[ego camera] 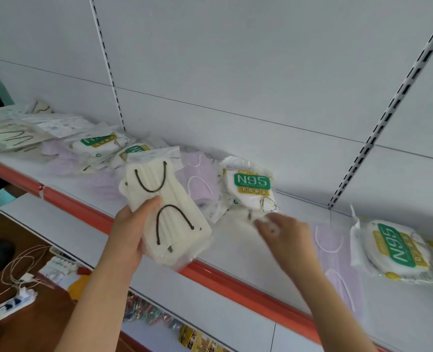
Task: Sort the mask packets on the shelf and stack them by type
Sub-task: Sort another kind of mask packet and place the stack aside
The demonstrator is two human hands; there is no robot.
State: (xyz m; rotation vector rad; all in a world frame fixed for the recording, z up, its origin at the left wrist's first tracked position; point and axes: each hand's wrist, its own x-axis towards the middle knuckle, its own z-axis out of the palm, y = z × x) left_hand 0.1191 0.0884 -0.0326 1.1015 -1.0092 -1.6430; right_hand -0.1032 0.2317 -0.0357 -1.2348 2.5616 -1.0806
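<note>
The cream mask packet (pixel 164 212) with black ear loops is held above the shelf's red front edge (pixel 235 283), gripped by the left hand (pixel 131 232), thumb on its face; the blurred right hand (pixel 284 235) reaches just below an N95 packet (pixel 251 185) lying on the shelf, and whether its fingers pinch anything I cannot tell. Lilac mask packets (pixel 200 174) lie beside it.

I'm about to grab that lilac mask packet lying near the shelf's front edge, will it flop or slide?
Likely floppy: the lilac mask packet in clear film lies thin and flat on the white shelf. Probably slippery, since the wrapper looks glossy. Likely light.
</note>
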